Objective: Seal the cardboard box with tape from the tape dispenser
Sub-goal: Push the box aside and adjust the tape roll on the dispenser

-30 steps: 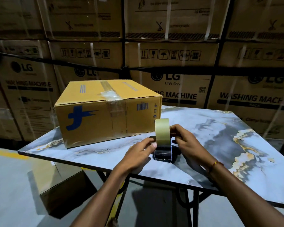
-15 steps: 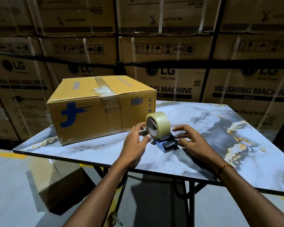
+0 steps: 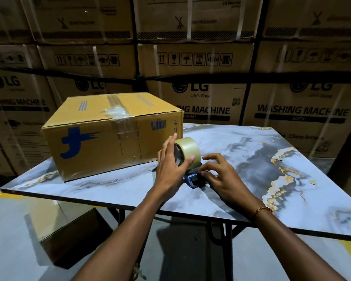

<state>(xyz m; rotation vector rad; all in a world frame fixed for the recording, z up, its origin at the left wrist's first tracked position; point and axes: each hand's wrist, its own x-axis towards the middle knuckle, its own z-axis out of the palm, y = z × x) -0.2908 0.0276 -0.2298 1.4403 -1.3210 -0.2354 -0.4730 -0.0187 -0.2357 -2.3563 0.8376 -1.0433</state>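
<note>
A yellow-brown cardboard box (image 3: 101,138) with a blue logo stands closed on the left of the marble-patterned table (image 3: 261,155), with clear tape along its top seam and down its front. Just right of it the tape dispenser (image 3: 190,149) rests on the table, its pale roll upright above a blue and black base. My left hand (image 3: 170,167) grips the roll, thumb across its rim and fingers up its left side. My right hand (image 3: 221,177) has curled fingertips on the dispenser's base. No tape runs from the dispenser to the box.
Tall stacks of strapped washing-machine cartons (image 3: 211,88) wall off the space behind the table. A brown carton (image 3: 69,230) sits on the floor under the table's left corner. The table's near edge is close to my forearms.
The dispenser now lies angled on the table with its roll to the left. My left hand has closed round the roll and my right fingertips have come onto the base.
</note>
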